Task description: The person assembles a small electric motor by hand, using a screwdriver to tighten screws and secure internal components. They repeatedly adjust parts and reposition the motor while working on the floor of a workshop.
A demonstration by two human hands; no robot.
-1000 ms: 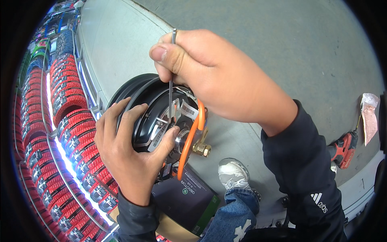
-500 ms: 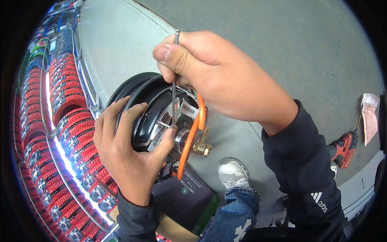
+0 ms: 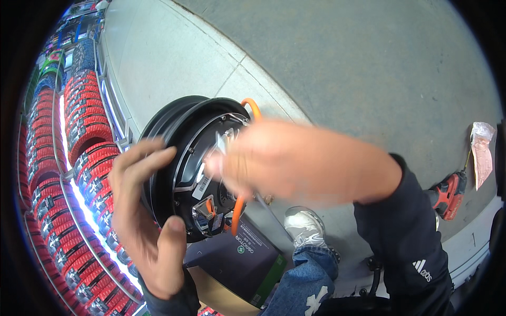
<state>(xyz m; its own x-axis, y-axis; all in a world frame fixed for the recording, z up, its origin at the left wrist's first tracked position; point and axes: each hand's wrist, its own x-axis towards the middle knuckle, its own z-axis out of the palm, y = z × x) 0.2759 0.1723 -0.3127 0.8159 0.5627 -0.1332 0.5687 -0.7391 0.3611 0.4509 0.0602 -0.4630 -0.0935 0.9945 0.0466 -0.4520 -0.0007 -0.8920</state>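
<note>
Glossy black metal wheel (image 3: 184, 168) with smooth, plastic-looking orange cable (image 3: 252, 107)

- The grey floor (image 3: 369, 68), paler toward the left, carries a red-and-black power drill (image 3: 449, 196), its long bit reaching toward a pinkish packet (image 3: 480, 158).
- A grey-and-white shoe (image 3: 304, 224) stands on it, just beside a dark box (image 3: 242, 258) with a green edge.
- The black wheel (image 3: 184, 158) sits over the box; their contact is hidden.
- Metal racks (image 3: 68, 175) hold red-wrapped tyres (image 3: 92, 116) in rows.
</note>
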